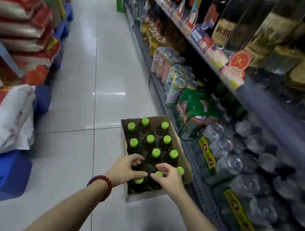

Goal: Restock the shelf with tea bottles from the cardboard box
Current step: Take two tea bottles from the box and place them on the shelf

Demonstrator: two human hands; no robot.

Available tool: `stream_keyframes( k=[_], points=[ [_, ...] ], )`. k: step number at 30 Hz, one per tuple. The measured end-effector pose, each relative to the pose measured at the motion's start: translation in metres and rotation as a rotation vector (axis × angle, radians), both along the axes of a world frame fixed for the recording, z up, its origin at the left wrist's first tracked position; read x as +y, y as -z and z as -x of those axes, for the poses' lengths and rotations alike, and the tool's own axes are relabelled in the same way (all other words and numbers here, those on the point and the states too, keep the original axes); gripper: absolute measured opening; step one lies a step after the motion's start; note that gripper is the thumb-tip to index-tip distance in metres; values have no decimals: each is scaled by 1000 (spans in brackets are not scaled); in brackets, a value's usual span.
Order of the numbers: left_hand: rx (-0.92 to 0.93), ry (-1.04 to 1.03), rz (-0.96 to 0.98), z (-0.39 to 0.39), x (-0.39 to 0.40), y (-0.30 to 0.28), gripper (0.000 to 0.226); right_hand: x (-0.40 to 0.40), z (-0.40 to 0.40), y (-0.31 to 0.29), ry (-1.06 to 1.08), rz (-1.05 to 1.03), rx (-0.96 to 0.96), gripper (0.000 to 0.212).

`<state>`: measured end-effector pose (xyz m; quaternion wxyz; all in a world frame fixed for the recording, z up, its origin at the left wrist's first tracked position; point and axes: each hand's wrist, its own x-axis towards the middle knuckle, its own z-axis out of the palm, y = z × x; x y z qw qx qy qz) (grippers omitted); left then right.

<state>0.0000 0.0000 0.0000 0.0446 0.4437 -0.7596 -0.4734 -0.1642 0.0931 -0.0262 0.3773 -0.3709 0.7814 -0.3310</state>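
An open brown cardboard box (180,150) sits on the white tiled floor (72,109) just beside the bottom grey metal shelf (197,181), filled with dark tea bottles with lime-green caps (150,139). The left hand (125,168), above a red bead bracelet (102,185), and the right hand (168,176) hover over the nearest caps, fingers spread and curled, holding nothing.

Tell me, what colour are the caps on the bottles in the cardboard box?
Bright lime green caps on dark tea bottles, seen clearly in the head view, in the cardboard box.
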Motion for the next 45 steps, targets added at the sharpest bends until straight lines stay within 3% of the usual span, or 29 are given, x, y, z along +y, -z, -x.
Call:
stream_keyframes(
  k=[3,6,9,15,26,31,37,43,45],
  points=[
    [26,-11,-70,-3,7,23,63,0,-3,18,-6,-3,89,43],
    [-9,16,23,-6,15,38,53,2,-2,28,13,17,106,44],
    [31,-4,91,-6,17,43,38,4,3,34,32,44,13,41],
    [107,-110,144,1,30,50,35,16,6,35,74,117,-246,41],
    [201,-229,110,14,34,39,27,8,7,8,48,175,-40,36],
    [328,-257,115,16,18,-7,28,0,11,-32,21,225,15,28],
    [376,-198,116,22,-11,-88,10,-12,20,-99,67,284,30,17],
    [372,-154,143,30,-28,-200,5,-34,20,-210,68,325,58,17],
    [383,-152,148,32,-33,-244,13,-36,20,-258,81,340,58,16]
  ],
)
